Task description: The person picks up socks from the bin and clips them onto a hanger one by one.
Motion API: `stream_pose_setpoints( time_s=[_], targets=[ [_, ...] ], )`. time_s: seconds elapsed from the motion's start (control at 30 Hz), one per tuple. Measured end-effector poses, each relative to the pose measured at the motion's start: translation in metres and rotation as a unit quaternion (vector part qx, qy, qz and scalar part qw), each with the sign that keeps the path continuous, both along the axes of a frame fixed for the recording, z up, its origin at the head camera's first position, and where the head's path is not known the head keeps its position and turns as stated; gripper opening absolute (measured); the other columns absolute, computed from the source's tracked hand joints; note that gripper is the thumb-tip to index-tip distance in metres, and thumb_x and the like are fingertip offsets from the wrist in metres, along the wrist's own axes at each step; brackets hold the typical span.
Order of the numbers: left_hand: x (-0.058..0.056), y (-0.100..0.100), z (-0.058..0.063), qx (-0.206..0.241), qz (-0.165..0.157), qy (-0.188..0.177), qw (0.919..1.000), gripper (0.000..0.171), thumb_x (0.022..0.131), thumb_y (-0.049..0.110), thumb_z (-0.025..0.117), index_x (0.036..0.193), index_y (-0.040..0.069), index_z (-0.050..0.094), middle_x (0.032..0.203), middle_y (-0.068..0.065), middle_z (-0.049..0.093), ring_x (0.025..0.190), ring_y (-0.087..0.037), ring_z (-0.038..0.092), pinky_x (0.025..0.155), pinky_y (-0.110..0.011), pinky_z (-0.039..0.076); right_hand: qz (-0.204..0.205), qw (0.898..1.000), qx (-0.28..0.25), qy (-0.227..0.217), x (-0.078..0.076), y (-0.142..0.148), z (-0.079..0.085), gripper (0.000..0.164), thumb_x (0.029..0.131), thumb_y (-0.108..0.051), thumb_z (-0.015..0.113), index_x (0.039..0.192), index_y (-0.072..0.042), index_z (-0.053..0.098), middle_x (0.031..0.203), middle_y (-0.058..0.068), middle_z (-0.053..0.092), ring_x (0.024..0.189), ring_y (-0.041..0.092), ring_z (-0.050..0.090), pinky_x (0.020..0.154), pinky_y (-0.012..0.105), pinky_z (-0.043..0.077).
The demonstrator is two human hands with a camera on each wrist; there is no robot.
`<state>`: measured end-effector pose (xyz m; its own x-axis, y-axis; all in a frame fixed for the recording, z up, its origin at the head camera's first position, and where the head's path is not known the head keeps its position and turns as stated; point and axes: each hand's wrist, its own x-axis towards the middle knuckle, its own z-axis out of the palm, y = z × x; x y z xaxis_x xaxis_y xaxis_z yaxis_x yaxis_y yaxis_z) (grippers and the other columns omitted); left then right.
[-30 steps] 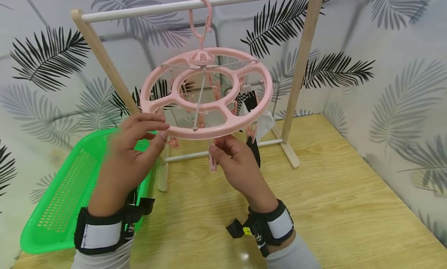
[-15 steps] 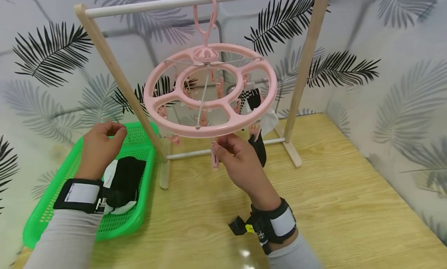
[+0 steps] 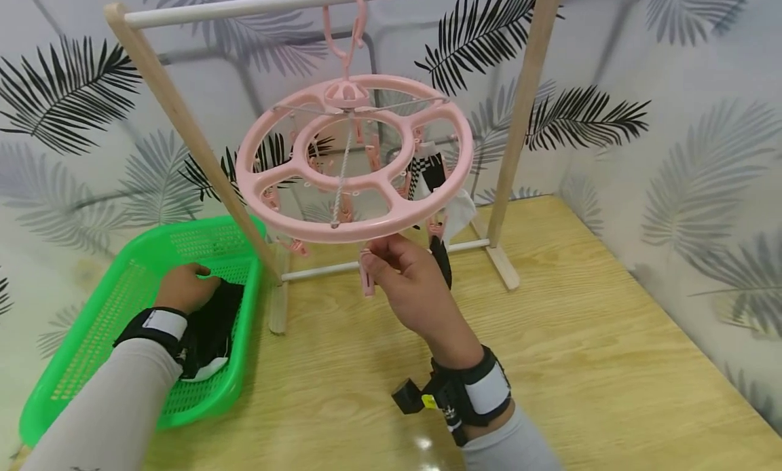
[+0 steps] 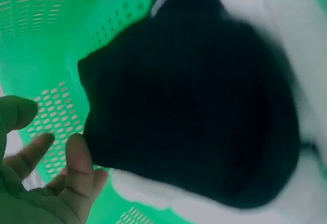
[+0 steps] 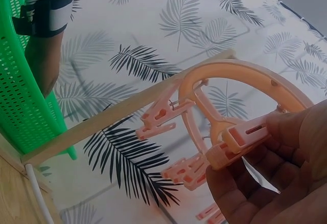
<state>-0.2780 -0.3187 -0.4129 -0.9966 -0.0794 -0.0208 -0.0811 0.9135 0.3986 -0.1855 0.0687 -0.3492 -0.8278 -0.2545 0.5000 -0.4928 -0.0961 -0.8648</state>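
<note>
A round pink clip hanger (image 3: 379, 228) hangs by its hook from a rack. My right hand (image 3: 406, 277) pinches a pink clothespin (image 3: 367, 281) below the hanger's front rim; the right wrist view shows this clothespin (image 5: 248, 132) between thumb and fingers. My left hand (image 3: 186, 288) is down inside the green basket (image 3: 237, 379), over a black sock (image 3: 220, 318). In the left wrist view, its fingers are spread apart, with one fingertip right at the edge of the black sock (image 4: 189, 96). White fabric (image 4: 153, 191) lies under and around that sock.
The rack has a white top bar (image 3: 244, 7) and wooden posts (image 3: 519, 111). Other clothespins (image 3: 297, 247) dangle around the hanger. Black and white socks (image 3: 458, 213) hang at its right side. The wooden table (image 3: 580, 335) meets a leaf-patterned wall covering behind.
My left hand has left the hanger's left rim, swung left and lowered into the basket to the black sock. My right hand keeps pinching the clothespin in about the same place.
</note>
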Motion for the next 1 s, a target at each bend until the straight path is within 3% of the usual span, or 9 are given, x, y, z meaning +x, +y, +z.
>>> stream_pose_setpoints(
  time_s=[0.2,0.27,0.37,0.47,0.53,0.6,0.83,0.87,1.0],
  targets=[
    [0.000,0.004,-0.007,0.036,0.050,-0.012,0.9980,0.070,0.100,0.034,0.049,0.136,-0.024,0.036,0.123,-0.043,0.050,0.103,-0.055,0.056,0.083,-0.060,0.048,-0.003,1.000,0.008,-0.002,0.002,0.000,0.001,0.010,0.103,-0.010,0.054,0.097,-0.004,0.060,0.074,0.010,0.058,0.069,0.026,0.058,0.066,0.033,0.047],
    [0.000,0.004,-0.009,0.030,0.052,-0.015,0.9981,0.072,0.100,0.036,0.049,0.135,-0.026,0.037,0.117,-0.042,0.054,0.096,-0.052,0.059,0.081,-0.059,0.049,-0.003,1.000,0.007,-0.001,0.002,0.001,0.001,0.011,0.103,-0.010,0.054,0.097,-0.003,0.060,0.075,0.010,0.058,0.069,0.026,0.058,0.067,0.034,0.047],
    [-0.001,0.003,-0.012,0.003,0.038,-0.011,0.9992,0.066,0.099,0.035,0.052,0.127,-0.025,0.048,0.092,-0.034,0.065,0.077,-0.043,0.064,0.076,-0.056,0.051,-0.007,1.000,0.008,0.001,0.002,0.002,0.002,0.011,0.103,-0.011,0.054,0.098,-0.004,0.061,0.075,0.010,0.058,0.069,0.026,0.059,0.067,0.034,0.047],
    [-0.001,0.004,-0.014,-0.011,0.021,0.006,0.9997,0.044,0.098,0.028,0.054,0.088,-0.012,0.067,0.061,-0.017,0.059,0.056,-0.030,0.057,0.059,-0.046,0.049,-0.009,1.000,0.005,0.000,0.002,0.004,0.002,0.011,0.103,-0.010,0.054,0.098,-0.003,0.061,0.075,0.010,0.058,0.069,0.026,0.058,0.068,0.034,0.047],
    [0.000,0.004,-0.016,-0.009,0.015,0.019,0.9997,0.041,0.097,0.024,0.054,0.063,0.002,0.060,0.051,-0.006,0.050,0.049,-0.024,0.050,0.051,-0.038,0.042,-0.008,1.000,0.004,-0.002,0.002,0.004,0.002,0.011,0.103,-0.010,0.055,0.098,-0.002,0.061,0.075,0.010,0.058,0.069,0.026,0.058,0.069,0.034,0.048],
    [0.001,0.004,-0.018,-0.004,0.013,0.025,0.9996,0.046,0.097,0.022,0.054,0.052,0.012,0.045,0.047,-0.001,0.045,0.045,-0.020,0.046,0.047,-0.034,0.034,-0.009,1.000,0.004,-0.007,0.003,0.004,0.003,0.011,0.102,-0.010,0.055,0.098,-0.002,0.061,0.075,0.011,0.058,0.069,0.026,0.058,0.069,0.033,0.048],
    [-0.001,0.001,-0.023,0.018,0.028,0.040,0.9986,0.031,0.091,0.013,0.050,0.060,0.006,0.049,0.051,0.000,0.044,0.048,-0.019,0.042,0.047,-0.033,0.032,-0.016,1.000,0.014,-0.013,0.004,0.004,0.004,0.010,0.102,-0.011,0.056,0.098,-0.004,0.062,0.076,0.009,0.059,0.070,0.024,0.059,0.070,0.033,0.048],
    [-0.001,0.002,-0.022,0.028,0.036,0.048,0.9978,0.028,0.088,0.010,0.048,0.060,0.008,0.045,0.051,-0.001,0.041,0.047,-0.019,0.038,0.047,-0.033,0.030,-0.017,1.000,0.015,-0.011,0.004,0.004,0.004,0.010,0.102,-0.011,0.056,0.098,-0.004,0.062,0.076,0.008,0.059,0.070,0.024,0.059,0.070,0.034,0.048],
    [0.002,0.006,-0.008,0.060,0.051,0.090,0.9928,0.017,0.083,0.005,0.043,0.073,-0.002,0.054,0.057,-0.008,0.047,0.050,-0.023,0.041,0.047,-0.034,0.032,-0.015,1.000,0.012,-0.006,0.004,0.004,0.003,0.009,0.102,-0.010,0.055,0.098,-0.005,0.061,0.075,0.009,0.059,0.069,0.025,0.059,0.070,0.034,0.049]
  ],
)
